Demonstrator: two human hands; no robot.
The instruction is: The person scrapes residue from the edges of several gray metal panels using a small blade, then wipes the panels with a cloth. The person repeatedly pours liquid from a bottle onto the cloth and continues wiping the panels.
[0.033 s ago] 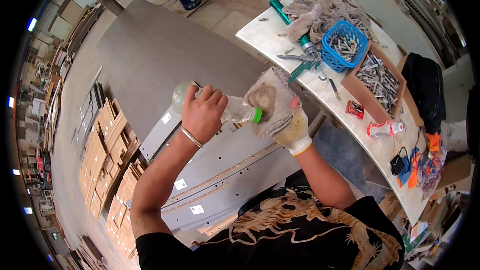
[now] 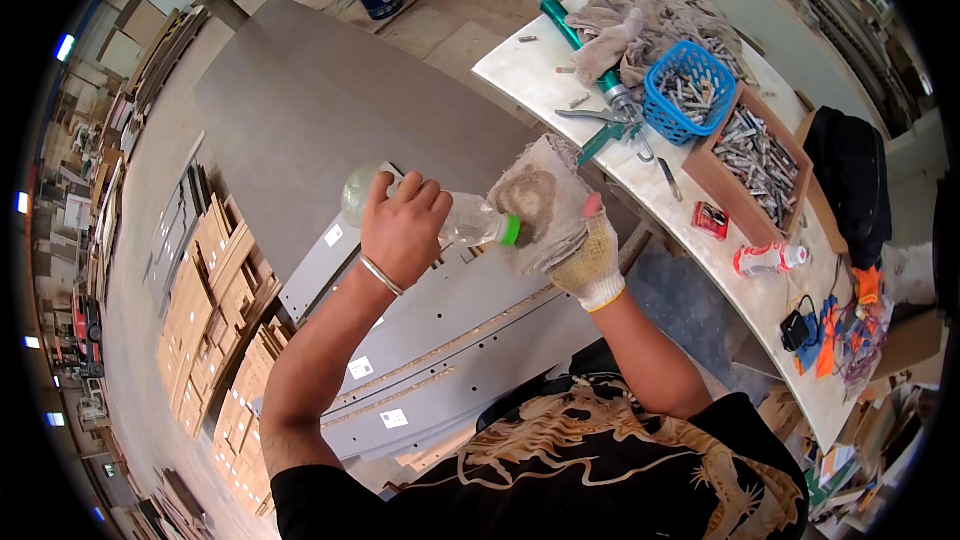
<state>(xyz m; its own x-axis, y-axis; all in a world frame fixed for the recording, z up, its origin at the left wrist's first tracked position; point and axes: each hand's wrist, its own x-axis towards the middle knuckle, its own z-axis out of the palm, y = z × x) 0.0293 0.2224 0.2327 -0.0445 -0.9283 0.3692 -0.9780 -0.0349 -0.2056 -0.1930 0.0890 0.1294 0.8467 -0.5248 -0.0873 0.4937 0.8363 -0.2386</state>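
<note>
Grey panels (image 2: pixel 440 340) lay beneath my left hand (image 2: pixel 402 230), fingers wrapped round a tipped bottle (image 2: pixel 455 223), neck against the rag (image 2: pixel 540 202) clutched in my gloved right hand (image 2: pixel 590 258); overtipping could spill liquid onto those panels.

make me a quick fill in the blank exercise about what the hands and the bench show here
1. The bare left hand tips a clear plastic bottle with a ____ neck ring.
2. The right hand wears a knit ____ and holds a stained rag at the bottle's mouth.
3. The small basket on the workbench is ____.
4. A green caulking ____ lies beside that basket.

Missing words: green; glove; blue; gun
</note>
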